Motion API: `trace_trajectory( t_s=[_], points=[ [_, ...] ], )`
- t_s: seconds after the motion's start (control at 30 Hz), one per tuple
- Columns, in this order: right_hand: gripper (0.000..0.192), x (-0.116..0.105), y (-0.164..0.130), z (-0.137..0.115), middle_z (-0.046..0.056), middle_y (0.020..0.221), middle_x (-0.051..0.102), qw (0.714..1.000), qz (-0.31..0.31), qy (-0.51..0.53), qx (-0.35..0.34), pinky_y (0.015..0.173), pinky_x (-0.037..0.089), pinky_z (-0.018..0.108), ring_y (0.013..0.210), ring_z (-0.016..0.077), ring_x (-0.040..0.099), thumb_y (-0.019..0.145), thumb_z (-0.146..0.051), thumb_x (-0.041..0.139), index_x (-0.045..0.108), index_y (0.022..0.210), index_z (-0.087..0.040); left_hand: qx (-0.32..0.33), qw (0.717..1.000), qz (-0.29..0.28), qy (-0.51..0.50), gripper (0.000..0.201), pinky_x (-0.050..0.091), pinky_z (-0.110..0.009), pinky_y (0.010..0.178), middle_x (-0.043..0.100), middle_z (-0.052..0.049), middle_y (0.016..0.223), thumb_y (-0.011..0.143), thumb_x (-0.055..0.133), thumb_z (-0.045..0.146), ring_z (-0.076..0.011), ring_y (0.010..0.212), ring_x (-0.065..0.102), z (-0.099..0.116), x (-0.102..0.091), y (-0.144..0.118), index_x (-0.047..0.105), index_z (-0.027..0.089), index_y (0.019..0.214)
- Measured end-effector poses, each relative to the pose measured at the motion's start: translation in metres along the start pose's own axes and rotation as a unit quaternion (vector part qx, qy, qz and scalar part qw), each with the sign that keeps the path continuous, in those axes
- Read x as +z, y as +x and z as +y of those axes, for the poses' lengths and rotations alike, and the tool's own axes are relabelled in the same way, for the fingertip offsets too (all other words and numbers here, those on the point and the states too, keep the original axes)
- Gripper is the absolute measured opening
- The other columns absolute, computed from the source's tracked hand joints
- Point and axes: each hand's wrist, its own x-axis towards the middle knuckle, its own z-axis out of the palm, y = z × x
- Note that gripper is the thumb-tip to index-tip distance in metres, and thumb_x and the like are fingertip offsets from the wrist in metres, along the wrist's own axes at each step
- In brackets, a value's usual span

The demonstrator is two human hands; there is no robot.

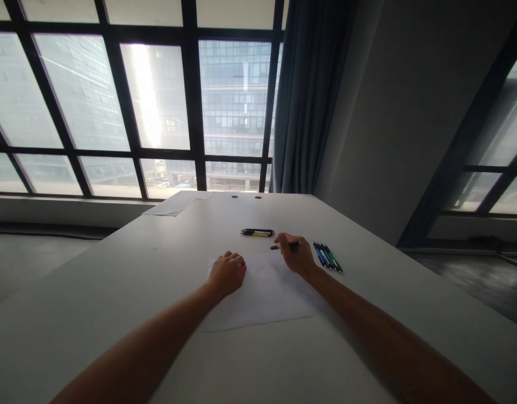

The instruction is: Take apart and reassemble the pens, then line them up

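A white sheet of paper (262, 300) lies on the table in front of me. My left hand (227, 272) rests palm down on the sheet's left side, its fingers slightly bent and holding nothing. Over the sheet's far right part, my right hand (295, 253) is closed around a dark pen (275, 247), which tilts with one end showing left of the fingers. Just beyond it, a few black pens (257, 232), one with a yellow part, lie side by side. Several blue and green pens (328, 257) lie in a slanted row to the right of my right hand.
The white table (127, 286) stretches away toward large windows (237, 101). More white papers (172, 205) lie at its far left edge. Two small dark round spots (258, 197) show at the far end. A blue curtain (315, 101) hangs behind, beside a grey wall (393, 123).
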Motion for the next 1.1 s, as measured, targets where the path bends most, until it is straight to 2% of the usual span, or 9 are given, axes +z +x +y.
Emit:
trace_trajectory(
  t_s=[0.03,0.1,0.2,0.3,0.37,0.5,0.67,0.9,1.1],
  points=[
    [0.054,0.002,0.001,0.001,0.006,0.070,0.063,0.998,-0.017,0.052,0.035,0.061,0.043,0.030,0.062,0.0174,0.058,0.094,-0.057,0.030,0.064,0.083,-0.017,0.000,1.000,0.000,0.002,0.020,0.049,-0.037,0.081,0.070,-0.008,0.096,0.088,0.048,0.024,-0.0241,0.095,0.060,0.000,0.000,0.000,0.068,0.019,0.088],
    [0.044,0.010,0.001,0.006,0.005,0.072,0.065,0.987,-0.052,0.135,0.073,0.054,0.044,0.027,0.056,0.0148,0.058,0.086,-0.059,0.049,0.063,0.085,-0.017,0.001,1.000,0.000,0.005,0.021,0.049,-0.037,0.082,0.070,-0.008,0.095,0.088,0.048,0.025,-0.0240,0.095,0.060,0.000,-0.001,0.000,0.068,0.020,0.088],
    [0.031,0.024,-0.003,0.015,0.002,0.073,0.065,0.971,-0.100,0.173,0.129,0.046,0.044,0.023,0.051,0.0119,0.056,0.073,-0.044,0.070,0.061,0.086,-0.017,0.004,1.000,-0.002,0.006,0.021,0.049,-0.037,0.082,0.070,-0.008,0.095,0.088,0.048,0.025,-0.0238,0.095,0.060,0.000,-0.001,0.000,0.068,0.020,0.089],
    [0.016,0.033,-0.009,0.023,0.000,0.065,0.063,0.949,-0.143,0.203,0.193,0.042,0.042,0.021,0.047,0.0108,0.054,0.077,-0.030,0.064,0.059,0.083,-0.016,0.003,1.000,-0.003,0.003,0.022,0.049,-0.037,0.082,0.070,-0.008,0.095,0.088,0.047,0.026,-0.0239,0.095,0.060,0.000,-0.002,0.000,0.068,0.020,0.089],
    [0.009,0.037,-0.011,0.026,0.001,0.061,0.063,0.944,-0.142,0.205,0.215,0.041,0.040,0.020,0.046,0.0106,0.054,0.079,-0.025,0.059,0.058,0.078,-0.016,0.003,1.000,-0.005,0.002,0.022,0.049,-0.037,0.082,0.070,-0.008,0.096,0.089,0.047,0.026,-0.0239,0.095,0.060,0.000,-0.002,0.000,0.068,0.020,0.089],
    [0.012,0.039,-0.011,0.028,0.001,0.057,0.063,0.960,-0.105,0.148,0.212,0.042,0.037,0.019,0.044,0.0088,0.051,0.080,-0.021,0.054,0.057,0.069,-0.016,-0.002,1.000,-0.011,0.007,0.022,0.048,-0.036,0.082,0.070,-0.007,0.097,0.089,0.046,0.026,-0.0237,0.096,0.060,0.001,-0.003,-0.001,0.067,0.020,0.090],
    [0.015,0.038,-0.007,0.025,0.000,0.051,0.060,0.965,-0.115,0.114,0.204,0.045,0.036,0.018,0.043,0.0076,0.050,0.077,-0.016,0.052,0.055,0.063,-0.015,-0.009,1.000,-0.020,0.018,0.023,0.048,-0.035,0.083,0.070,-0.006,0.098,0.089,0.045,0.027,-0.0228,0.097,0.059,0.002,-0.004,-0.001,0.067,0.020,0.091],
    [0.016,0.038,-0.008,0.027,-0.001,0.052,0.059,0.954,-0.084,0.165,0.236,0.040,0.034,0.018,0.041,0.0082,0.048,0.078,-0.019,0.049,0.051,0.063,-0.017,-0.016,1.000,-0.026,0.007,0.023,0.047,-0.034,0.086,0.070,-0.006,0.100,0.090,0.045,0.028,-0.0215,0.101,0.058,0.002,-0.003,0.000,0.067,0.021,0.093],
    [0.017,0.040,-0.007,0.030,-0.001,0.048,0.056,0.951,-0.092,0.172,0.238,0.038,0.032,0.018,0.038,0.0073,0.046,0.077,-0.019,0.051,0.048,0.060,-0.017,-0.015,1.000,-0.015,0.011,0.022,0.047,-0.034,0.083,0.070,-0.006,0.098,0.088,0.047,0.026,-0.0220,0.098,0.059,0.002,-0.003,-0.001,0.068,0.021,0.092]
  ],
)
